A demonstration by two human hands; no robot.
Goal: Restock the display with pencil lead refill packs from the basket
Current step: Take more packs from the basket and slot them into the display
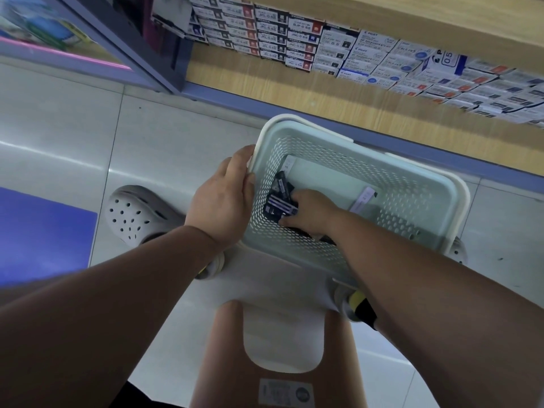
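A pale green perforated basket (412, 184) sits on the floor in front of me. My left hand (223, 198) grips its left rim. My right hand (309, 212) reaches down inside the basket, its fingers closed over a cluster of small black pencil lead refill packs (279, 198) in the near left corner. A pale flat pack (363, 198) lies alone on the basket bottom further right. The display shelf (265, 81) of light wood runs along the top, with rows of small boxes (294, 45) stacked on it.
A brown stool (223, 348) with a cut-out handle is below me between my arms. My feet in grey clogs (135, 216) rest on the pale tiled floor. A blue mat (41, 231) lies at left. A grey-framed cabinet (117, 39) stands at upper left.
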